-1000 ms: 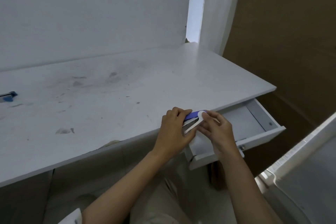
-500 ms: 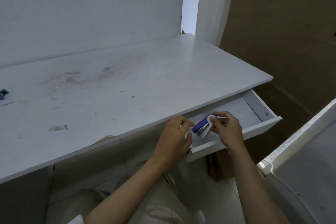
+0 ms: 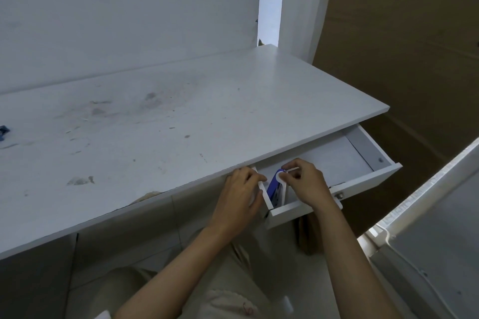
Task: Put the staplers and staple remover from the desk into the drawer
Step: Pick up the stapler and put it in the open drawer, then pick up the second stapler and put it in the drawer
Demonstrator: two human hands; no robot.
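Observation:
A blue and white stapler [image 3: 275, 189] stands on edge inside the open white drawer [image 3: 368, 179], against its left wall. My right hand [image 3: 305, 181] pinches the stapler's white rear end from the right. My left hand [image 3: 239, 195] rests on the outside of the drawer's left wall, its fingers curled over the top edge; whether it holds something white underneath I cannot tell. A small blue object [image 3: 3, 131] lies at the far left edge of the desk [image 3: 160, 122], mostly cut off by the frame.
The drawer sticks out under the desk's right front edge. Brown cardboard [image 3: 404, 46] stands to the right. A white appliance [image 3: 435, 235] sits at the lower right. My legs are below the desk.
Both hands carried the stapler from the desk's front edge down into the drawer. My left hand let go of it and moved to the drawer's left wall.

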